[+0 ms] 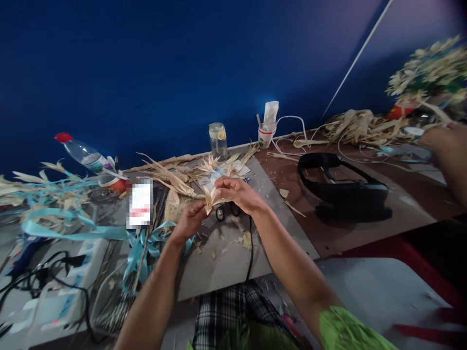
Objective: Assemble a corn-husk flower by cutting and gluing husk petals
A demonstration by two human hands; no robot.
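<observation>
My left hand (190, 219) pinches the base of a small flower of dried husk strips (210, 197), held a little above the grey table (219, 267). My right hand (237, 193) is curled over the top of the same husk flower, its fingers closed on the petals. Both hands meet at the middle of the view. Loose husk strips (171, 177) and finished husk flowers (215, 165) lie just behind them. Scissors (226, 211) with black handles rest on the table under my right hand.
Light blue ribbon (73, 228) sprawls at left beside a power strip (47, 301) and cables. A plastic bottle (83, 154), a glass jar (218, 140) and a paper cup (266, 133) stand at the back. A black headset (343, 187) lies at right; another person's arm (450, 155) reaches near a husk bouquet (430, 73).
</observation>
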